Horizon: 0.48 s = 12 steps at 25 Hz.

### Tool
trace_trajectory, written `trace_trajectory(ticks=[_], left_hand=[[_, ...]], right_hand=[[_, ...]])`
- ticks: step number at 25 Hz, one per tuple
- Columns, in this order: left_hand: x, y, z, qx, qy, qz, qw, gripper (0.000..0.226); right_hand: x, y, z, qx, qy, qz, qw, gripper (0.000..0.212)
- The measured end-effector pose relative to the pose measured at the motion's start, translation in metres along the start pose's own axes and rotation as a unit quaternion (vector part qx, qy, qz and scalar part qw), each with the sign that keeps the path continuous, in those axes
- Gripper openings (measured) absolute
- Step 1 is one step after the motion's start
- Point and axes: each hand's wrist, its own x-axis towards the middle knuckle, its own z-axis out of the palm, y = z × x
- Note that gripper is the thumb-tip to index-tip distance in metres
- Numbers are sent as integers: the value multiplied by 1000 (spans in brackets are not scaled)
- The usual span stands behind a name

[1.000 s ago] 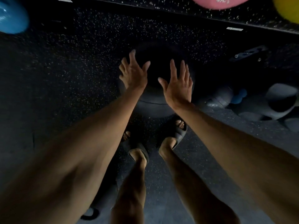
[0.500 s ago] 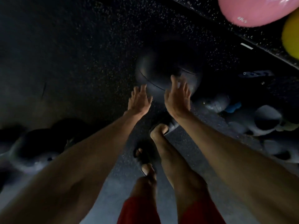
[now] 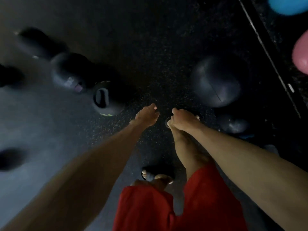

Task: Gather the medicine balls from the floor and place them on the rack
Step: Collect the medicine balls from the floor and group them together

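A large black medicine ball [image 3: 216, 82] sits on the dark speckled floor, up and to the right of both hands. My left hand [image 3: 146, 116] and my right hand [image 3: 183, 119] hang side by side with loosely curled fingers, holding nothing and apart from the ball. A smaller dark ball [image 3: 233, 125] lies just right of my right hand. A blue ball [image 3: 288, 4] and a pink ball [image 3: 301, 52] rest on the rack at the top right, beyond its dark front rail [image 3: 266, 52].
At the left, a dark kettlebell-like weight [image 3: 106, 100] with a handle and another dark round weight [image 3: 70, 72] stand on the floor, with blurred dark shapes further left. My legs, red shorts and sandalled feet fill the lower middle. Everything is dim and blurred.
Both hands have come off the large black ball and their fingers have curled loosely. The view has swung left, so the ball now lies to the right of my hands.
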Motion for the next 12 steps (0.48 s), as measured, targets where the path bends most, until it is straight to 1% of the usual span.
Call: trace_trajectory(ticks=[3, 5, 8, 10, 12], left_hand=[[-74, -83, 20, -76, 46, -30, 996, 40], [-134, -149, 42, -131, 66, -65, 987, 37], [-215, -235, 65, -184, 90, -88, 975, 34], [-264, -283, 75, -222, 111, -111, 962, 34], [-301, -322, 89, -266, 136, -135, 945, 34]], right_hand=[[-42, -61, 36, -49, 13, -24, 998, 33], [-78, -110, 68, -71, -15, -45, 996, 34], [-124, -182, 111, -107, -31, -72, 991, 34], [-158, -233, 140, -145, -32, -110, 983, 35], [-186, -281, 167, -196, -35, -158, 967, 36]])
